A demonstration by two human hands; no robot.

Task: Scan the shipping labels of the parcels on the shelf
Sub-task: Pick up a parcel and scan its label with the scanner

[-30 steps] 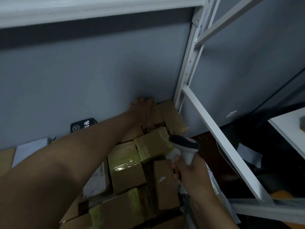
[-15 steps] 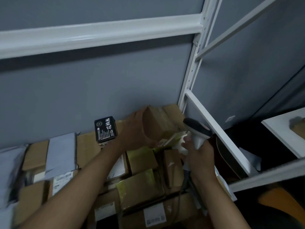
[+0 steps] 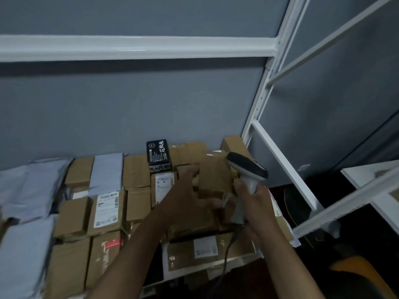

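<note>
Brown cardboard parcels fill the shelf, some showing white shipping labels (image 3: 107,209). My left hand (image 3: 190,193) grips a small brown parcel (image 3: 216,173) lifted above the pile, with its plain side toward me. Just to the right, my right hand (image 3: 254,201) holds a white and black barcode scanner (image 3: 247,167) by its handle. The scanner's head is close beside the parcel's right edge. Its cable hangs down past my wrist.
A black box with white lettering (image 3: 158,155) stands at the back against the grey wall. Grey poly mailers (image 3: 26,182) lie at the left. White shelf posts and a diagonal brace (image 3: 282,167) rise at the right, and a white beam (image 3: 138,47) crosses overhead.
My left hand pulled a small parcel from the back corner and lifted it toward me. The scanner rose beside it. My view drew back, showing more of the shelf.
</note>
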